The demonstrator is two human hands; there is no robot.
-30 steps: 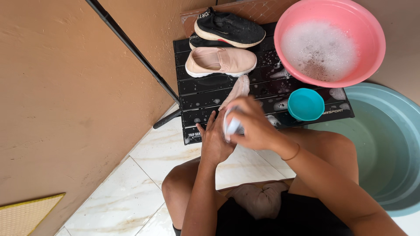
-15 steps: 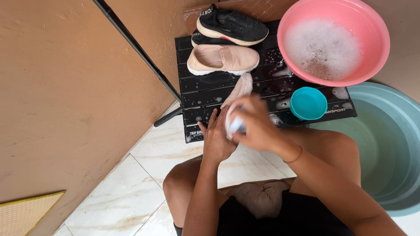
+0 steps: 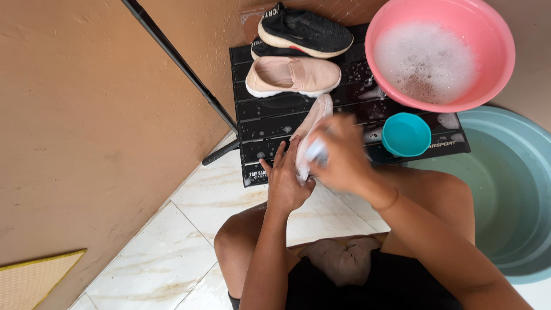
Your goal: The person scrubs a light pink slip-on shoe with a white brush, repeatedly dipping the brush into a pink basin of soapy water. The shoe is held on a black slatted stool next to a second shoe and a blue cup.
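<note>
- The teal tub (image 3: pixel 516 195) sits at the right on the tiled floor (image 3: pixel 189 229), only partly in frame, its rim passing just under the pink basin.
- The pink basin (image 3: pixel 493 63) stands on the far right of the surface, with white suds floating in its water.
- The surface (image 3: pixel 270 123) is a low black slatted stand, wet and flecked with foam; small white lettering runs along its near edge at the left corner and at the right.
- A black pole (image 3: pixel 178 63) slants down past the tan wall to the stand's left corner.
- A black shoe (image 3: pixel 307 31) lies at the back; a pink shoe (image 3: pixel 293 74) lies just in front of it, sole edge toward the viewer.
- A second pink shoe (image 3: pixel 313 117) is held up on end over the front of the surface, between both hands.
- The left hand (image 3: pixel 287 181) is cupped under its lower end, fingers spread upward, holding the shoe.
- The right hand (image 3: pixel 341 155) is curled shut on a small pale object pressed against the shoe; blur hides what it is.
- A small teal bowl (image 3: pixel 406 135) sits just right of the right hand.
</note>
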